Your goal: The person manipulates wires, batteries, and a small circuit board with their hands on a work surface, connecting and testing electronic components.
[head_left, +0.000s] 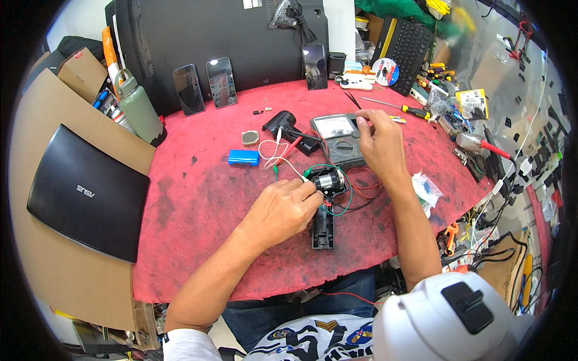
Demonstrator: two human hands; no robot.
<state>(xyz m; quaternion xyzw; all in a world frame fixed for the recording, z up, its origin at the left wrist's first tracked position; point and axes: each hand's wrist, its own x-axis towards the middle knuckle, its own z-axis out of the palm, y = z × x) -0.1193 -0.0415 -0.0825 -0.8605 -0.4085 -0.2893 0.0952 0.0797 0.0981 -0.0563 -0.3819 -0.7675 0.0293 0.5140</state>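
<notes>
My left hand [286, 207] is closed in a pinch at the left side of an opened black tool housing with a silver motor [326, 181]. A white lead [291, 164] runs up to its fingertips; what they grip is hidden. My right hand [382, 143] is raised by the right edge of a grey analog multimeter [343, 147], its thumb and fingertips together. Whatever is between them I cannot make out. Green and red wires loop around the motor. Below it extends the black handle shell [323, 231]. Beyond lies the other black tool part [289, 129], with a red probe [291, 150] beside it.
A blue battery pack [243, 157] lies left of the wires on the red mat [198, 240]. Phones [222, 82] lean against a black panel at the back. A yellow-black screwdriver [414, 112] and dark tweezers [351, 98] lie behind the meter; a soldering iron [481, 144] is at right.
</notes>
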